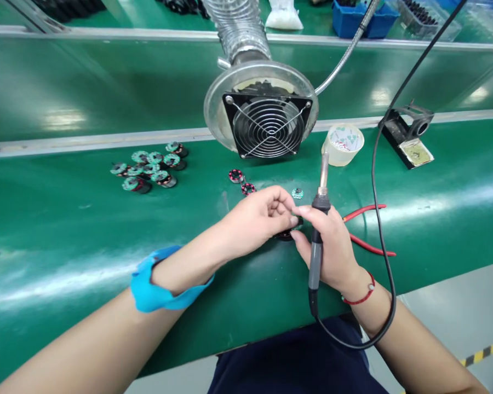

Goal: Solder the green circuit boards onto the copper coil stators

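Note:
A small dark round motor part (285,235) sits on the green table between my hands, mostly hidden by fingers. My left hand (263,219), with a blue band round the wrist, has its thumb and fingers pinched on the part's upper edge. My right hand (331,246) touches the same part with thumb and forefinger from the right. A soldering iron (315,257) lies across my right hand, its metal tip pointing up and away from me. Just beyond my fingers lies a small green circuit ring (297,193), with two pink-and-black rings (236,175) to its left.
Several motor parts with green tops (152,167) stand at the left. A fan on a duct (271,128) hangs over the back. Tape roll (344,145), iron stand (406,134) and red-handled pliers (372,250) are at the right. The iron's black cable (378,197) loops past my right wrist.

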{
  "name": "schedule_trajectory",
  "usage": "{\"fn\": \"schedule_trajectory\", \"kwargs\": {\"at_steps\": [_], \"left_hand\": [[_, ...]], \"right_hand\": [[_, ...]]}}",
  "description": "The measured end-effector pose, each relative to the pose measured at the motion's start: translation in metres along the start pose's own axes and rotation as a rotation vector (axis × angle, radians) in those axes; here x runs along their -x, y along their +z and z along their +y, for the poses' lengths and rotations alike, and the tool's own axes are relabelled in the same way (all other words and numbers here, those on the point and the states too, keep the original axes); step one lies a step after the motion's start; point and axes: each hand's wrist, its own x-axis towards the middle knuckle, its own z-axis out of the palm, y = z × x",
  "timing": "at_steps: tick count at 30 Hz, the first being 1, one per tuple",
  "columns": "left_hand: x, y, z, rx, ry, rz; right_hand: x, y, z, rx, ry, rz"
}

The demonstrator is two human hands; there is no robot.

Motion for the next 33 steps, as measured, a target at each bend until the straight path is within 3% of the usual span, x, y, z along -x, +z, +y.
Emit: {"fn": "schedule_trajectory", "kwargs": {"at_steps": [3,6,9,12,15,25,30,33], "left_hand": [[0.008,0.005,-0.002,0.111,-0.001,-0.004],[0.013,0.002,-0.007,0.051,0.024,0.009],[0.018,-0.004,-0.013,-0.294,0.166,0.07],[0.022,-0.007,-0.023,-0.641,0.302,0.009],[0.022,-0.002,-0.034,-0.768,0.343,-0.03],[0.017,0.02,-0.056,-0.886,0.434,0.234],[0.021,0.007,-0.055,-0.743,0.412,0.13],[0.023,-0.004,-0.052,-0.674,0.381,0.077]], "right_hand": [[0.001,-0.001,-0.004,0.014,-0.02,-0.032],[0.001,-0.004,-0.004,0.033,-0.027,-0.084],[0.001,-0.007,-0.001,-0.013,0.036,-0.044],[0.001,-0.01,0.004,-0.125,0.155,0.06],[0.002,-0.01,0.006,-0.158,0.239,0.076],[0.003,-0.007,-0.001,-0.172,0.193,-0.03],[0.003,0.0,-0.003,-0.196,0.131,-0.194],[0.002,0.003,-0.003,-0.168,0.119,-0.22]]}}
